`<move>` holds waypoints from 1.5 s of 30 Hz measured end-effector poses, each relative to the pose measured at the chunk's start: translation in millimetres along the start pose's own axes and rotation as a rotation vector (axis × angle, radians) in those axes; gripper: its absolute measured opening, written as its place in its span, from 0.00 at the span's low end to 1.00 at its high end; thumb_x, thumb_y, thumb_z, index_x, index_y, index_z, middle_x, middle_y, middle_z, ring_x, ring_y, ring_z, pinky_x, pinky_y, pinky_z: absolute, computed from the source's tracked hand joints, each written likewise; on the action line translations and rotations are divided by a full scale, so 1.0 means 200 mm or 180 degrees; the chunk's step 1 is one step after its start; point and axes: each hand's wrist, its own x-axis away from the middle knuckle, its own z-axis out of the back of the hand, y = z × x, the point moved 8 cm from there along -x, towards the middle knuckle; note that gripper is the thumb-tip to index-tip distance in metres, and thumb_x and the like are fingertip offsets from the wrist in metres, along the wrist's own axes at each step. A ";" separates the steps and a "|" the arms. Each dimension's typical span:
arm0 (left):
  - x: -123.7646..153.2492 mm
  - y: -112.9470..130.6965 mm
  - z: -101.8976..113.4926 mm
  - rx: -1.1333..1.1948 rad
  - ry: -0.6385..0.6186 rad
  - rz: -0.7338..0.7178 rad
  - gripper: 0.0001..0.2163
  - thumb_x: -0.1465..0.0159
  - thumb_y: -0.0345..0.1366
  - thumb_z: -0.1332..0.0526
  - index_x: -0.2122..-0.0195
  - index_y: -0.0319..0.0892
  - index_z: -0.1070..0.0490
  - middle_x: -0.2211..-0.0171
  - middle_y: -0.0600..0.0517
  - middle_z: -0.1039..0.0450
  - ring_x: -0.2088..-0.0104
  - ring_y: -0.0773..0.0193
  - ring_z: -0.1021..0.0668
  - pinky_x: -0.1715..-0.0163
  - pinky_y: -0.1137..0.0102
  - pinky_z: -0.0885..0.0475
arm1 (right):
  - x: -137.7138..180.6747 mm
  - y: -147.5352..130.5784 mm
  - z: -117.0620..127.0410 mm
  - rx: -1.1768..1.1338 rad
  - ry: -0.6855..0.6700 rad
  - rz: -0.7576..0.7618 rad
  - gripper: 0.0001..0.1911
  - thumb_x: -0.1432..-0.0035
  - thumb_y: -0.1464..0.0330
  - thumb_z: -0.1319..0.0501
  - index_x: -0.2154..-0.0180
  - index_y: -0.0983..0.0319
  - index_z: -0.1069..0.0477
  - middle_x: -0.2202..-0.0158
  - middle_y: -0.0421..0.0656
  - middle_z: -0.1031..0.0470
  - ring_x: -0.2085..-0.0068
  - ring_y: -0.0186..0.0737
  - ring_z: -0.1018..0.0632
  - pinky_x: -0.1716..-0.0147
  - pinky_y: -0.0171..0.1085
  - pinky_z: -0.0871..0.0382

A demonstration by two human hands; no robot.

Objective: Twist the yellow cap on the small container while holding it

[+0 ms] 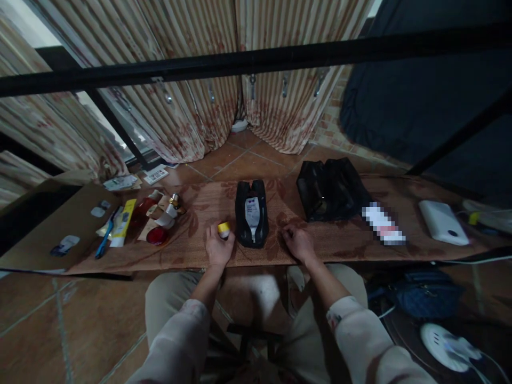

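My left hand (218,249) rests on the cloth-covered table, its fingers wrapped round a small white container with a yellow cap (223,228). Just to the right of that hand sits an open black mesh pouch (240,229), a pale tube with printed text (252,212) lying in it. On the pouch's other side my right hand (299,243) lies on the cloth with its fingers curled in, and I see nothing in them. Behind and right of that hand stands a larger black mesh bag (320,194); its contents are mostly hidden.
At the left lie a yellow tube (127,216), a blue toothbrush (104,239), a red round jar (157,236) and small bottles, beside a cardboard box (52,226). A white power bank (443,221) lies at the right. A black bar (256,60) crosses beyond the table.
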 end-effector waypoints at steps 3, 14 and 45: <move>0.01 0.00 0.01 0.0086 0.0005 -0.0009 0.17 0.45 0.37 0.39 0.54 0.43 0.36 0.59 0.47 0.33 0.56 0.56 0.29 0.56 0.62 0.32 | 0.02 -0.01 0.00 0.0005 0.0034 0.0092 0.14 0.39 0.63 0.49 0.59 0.57 0.27 0.63 0.42 0.22 0.62 0.38 0.24 0.65 0.32 0.38; 0.01 -0.04 0.02 0.0214 -0.0014 0.0111 0.19 0.45 0.38 0.40 0.52 0.43 0.36 0.59 0.46 0.33 0.58 0.54 0.28 0.59 0.63 0.32 | 0.32 -0.05 -0.01 -0.0191 0.0555 0.0107 0.14 0.42 0.66 0.50 0.61 0.60 0.28 0.59 0.45 0.27 0.59 0.39 0.27 0.60 0.34 0.37; 0.02 -0.03 0.01 0.0300 -0.0040 -0.0026 0.22 0.45 0.38 0.40 0.49 0.42 0.38 0.55 0.46 0.30 0.53 0.54 0.28 0.54 0.62 0.33 | 0.21 0.06 0.07 -0.1637 0.0362 0.0491 0.19 0.44 0.57 0.48 0.63 0.64 0.28 0.69 0.45 0.24 0.67 0.40 0.25 0.65 0.36 0.32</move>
